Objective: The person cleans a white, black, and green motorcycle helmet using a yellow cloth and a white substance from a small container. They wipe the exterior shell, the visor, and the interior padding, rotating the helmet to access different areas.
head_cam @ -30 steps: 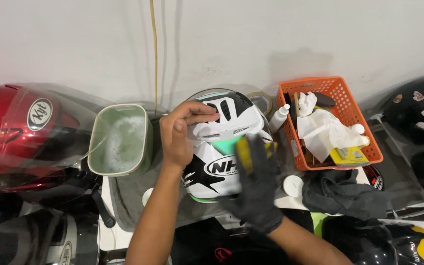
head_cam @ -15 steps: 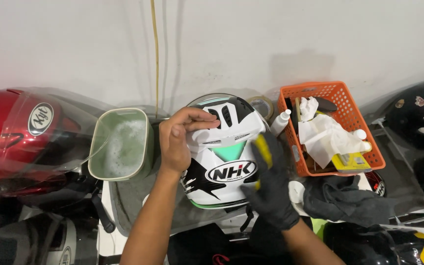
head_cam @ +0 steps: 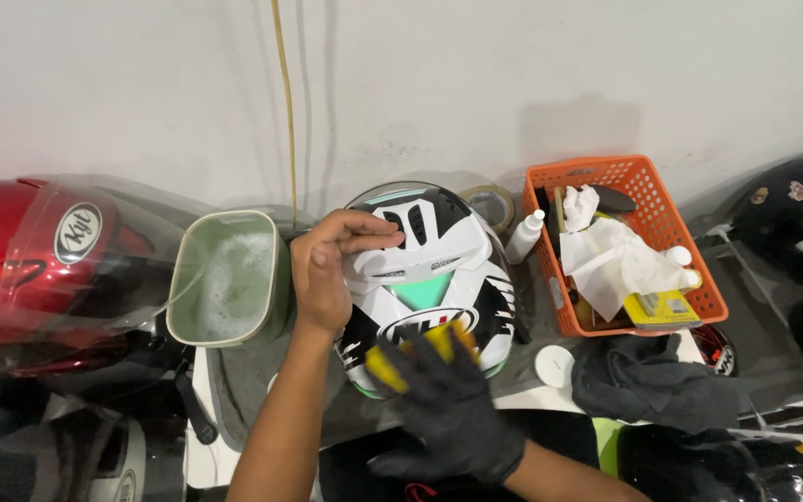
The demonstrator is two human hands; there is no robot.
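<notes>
The right hand point(head_cam: 448, 409), in a black glove, is closed around a yellow sponge point(head_cam: 420, 351), pressing it flat against the lower front of a white helmet point(head_cam: 429, 279) with black and green markings; the left hand point(head_cam: 327, 270), bare, lies spread and open on the helmet's shell at about nine o'clock, fingertips curled over the crown near the vents, gripping nothing but steadying it. The helmet sits in the middle of the view on a cluttered surface against a pale wall; its shell looks hard, smooth and glossy, probably slick where wet, and rounded enough to roll, so a flat palm on the crown or a hold on the lower rim seems the surest purchase; the sponge is soft and yields under the fingers. At nine o'clock from the helmet stands a green tub point(head_cam: 230, 279) of soapy water; beyond it a red helmet point(head_cam: 39, 260) with a clear visor. At three o'clock a small white bottle point(head_cam: 525, 237) stands beside an orange basket point(head_cam: 690, 279) of cloths and bottles; at four o'clock lies a dark cloth point(head_cam: 652, 381).
</notes>
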